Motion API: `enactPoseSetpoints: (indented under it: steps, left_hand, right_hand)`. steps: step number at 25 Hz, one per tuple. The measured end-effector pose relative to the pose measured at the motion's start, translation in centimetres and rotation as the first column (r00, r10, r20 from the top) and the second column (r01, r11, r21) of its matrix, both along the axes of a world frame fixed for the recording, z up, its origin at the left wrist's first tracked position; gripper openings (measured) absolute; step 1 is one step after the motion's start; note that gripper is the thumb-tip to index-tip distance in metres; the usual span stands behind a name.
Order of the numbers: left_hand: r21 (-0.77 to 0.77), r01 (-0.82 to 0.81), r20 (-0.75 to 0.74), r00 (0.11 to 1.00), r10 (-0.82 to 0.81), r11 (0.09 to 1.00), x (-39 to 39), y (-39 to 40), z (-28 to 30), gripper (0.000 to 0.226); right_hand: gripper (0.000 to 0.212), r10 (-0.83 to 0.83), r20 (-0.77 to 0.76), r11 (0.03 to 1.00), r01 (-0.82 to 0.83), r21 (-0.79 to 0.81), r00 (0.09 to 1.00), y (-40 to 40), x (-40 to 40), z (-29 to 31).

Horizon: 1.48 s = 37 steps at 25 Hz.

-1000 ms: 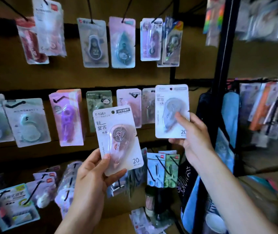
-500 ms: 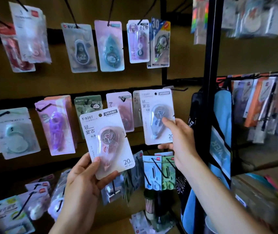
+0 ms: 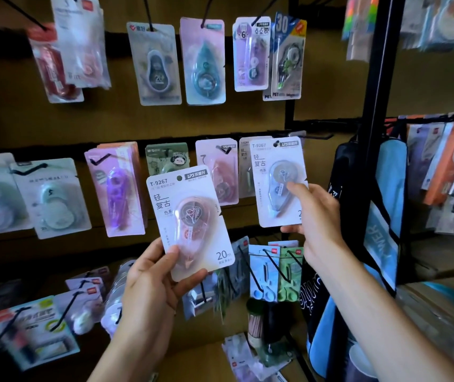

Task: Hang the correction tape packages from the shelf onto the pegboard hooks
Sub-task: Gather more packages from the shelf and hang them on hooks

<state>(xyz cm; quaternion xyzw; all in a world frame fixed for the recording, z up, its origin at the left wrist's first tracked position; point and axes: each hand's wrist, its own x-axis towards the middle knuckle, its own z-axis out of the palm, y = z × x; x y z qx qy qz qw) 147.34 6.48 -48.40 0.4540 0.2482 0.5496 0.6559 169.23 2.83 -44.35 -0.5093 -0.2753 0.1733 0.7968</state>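
The right hand (image 3: 314,216) pinches a package (image 3: 278,183) up against a hook (image 3: 317,136), seemingly to thread it; the left hand (image 3: 154,282) grips a spare package (image 3: 190,224) below that hook.

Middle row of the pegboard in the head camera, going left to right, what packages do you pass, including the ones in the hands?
Pale green package → purple package → pink T-9267 package held by left hand → grey-blue T-9267 package held by right hand.

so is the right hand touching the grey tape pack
Touching: the head view shows the right hand pinching the grey tape pack at its lower right corner, thumb on the blister.
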Motion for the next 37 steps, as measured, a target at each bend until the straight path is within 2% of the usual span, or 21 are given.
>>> enactPoseSetpoints:
  steps: [6,10,12,13,14,15,16,17,18,20,21,22,26,28,32,37]
  left_hand:
    - [0.006,0.033,0.009,0.999,-0.033,0.999,0.1,-0.4,0.0,0.028]
    - [0.023,0.040,-0.002,0.999,-0.040,0.999,0.0,-0.6,0.2,0.027]
    - [0.027,0.031,0.000,1.000,-0.031,0.999,-0.2,-0.6,0.4,0.026]
    - [0.029,0.027,0.003,1.000,-0.027,0.999,-0.3,-0.5,0.5,0.026]
    - [0.031,0.024,0.006,1.000,-0.024,0.999,-0.4,-0.4,0.5,0.026]
    - [0.035,0.021,0.008,1.000,-0.021,0.999,-0.4,-0.4,0.5,0.026]
    - [0.044,0.020,0.003,1.000,-0.020,0.999,-0.3,-0.4,0.5,0.026]
    - [0.055,0.019,-0.008,1.000,-0.019,0.998,0.0,-0.4,0.3,0.026]
    - [0.066,0.022,-0.024,1.000,-0.021,0.998,0.4,-0.4,0.2,0.026]
    - [0.096,0.046,-0.064,0.997,-0.040,0.994,1.4,-0.6,-0.1,0.024]
    - [0.116,0.063,-0.089,0.995,-0.053,0.991,2.1,-0.8,-0.3,0.023]
    - [0.134,0.073,-0.118,0.991,-0.057,0.988,2.6,-1.1,-0.5,0.023]
    - [0.133,0.058,-0.193,0.981,-0.032,0.989,3.2,-1.2,-0.6,0.015]
    - [0.095,0.046,-0.195,0.980,-0.026,0.994,3.0,-0.8,-0.9,0.012]
    - [0.041,0.036,-0.203,0.979,-0.027,0.998,2.6,-0.5,-1.4,0.011]
    - [0.008,-0.059,-0.182,0.981,0.060,0.998,0.9,0.4,-2.5,0.015]
  right_hand:
    - [0.024,0.060,0.008,0.987,-0.058,-0.147,0.998,2.3,0.6,1.1]
    - [0.026,0.066,-0.081,0.966,-0.084,-0.245,0.995,4.9,1.5,2.5]
    - [0.034,0.083,-0.102,0.937,-0.112,-0.330,0.991,5.6,2.1,2.2]
    - [0.038,0.040,-0.050,0.921,-0.056,-0.386,0.998,5.7,2.2,1.7]
    - [0.040,-0.050,0.063,0.905,0.072,-0.420,0.997,5.4,2.0,0.9]
    - [0.038,-0.161,0.179,0.896,0.220,-0.387,0.971,4.6,1.5,0.1]
    - [0.034,-0.216,0.233,0.919,0.278,-0.281,0.948,3.6,0.6,-0.7]
    - [0.028,-0.146,0.223,0.970,0.183,-0.157,0.964,2.3,-0.7,-1.4]
    - [0.026,0.028,0.223,0.997,-0.012,-0.075,0.974,0.9,-2.2,-2.0]
    - [0.029,0.406,0.284,0.913,-0.396,-0.094,0.869,-1.2,-4.9,-2.8]
    - [0.030,0.497,0.284,0.866,-0.486,-0.113,0.820,-1.6,-5.7,-3.3]
    - [0.030,0.513,0.263,0.857,-0.503,-0.107,0.817,-1.7,-6.1,-3.6]
    - [0.033,0.313,0.153,0.944,-0.324,0.054,0.937,-1.6,-4.2,-2.5]
    - [0.033,0.246,0.080,0.959,-0.254,0.122,0.966,-1.4,-1.9,-1.3]
    - [0.034,0.212,0.121,0.976,-0.216,0.018,0.970,0.0,0.6,0.2]
    - [0.021,0.166,0.073,0.984,-0.169,0.049,0.983,0.8,0.7,0.9]
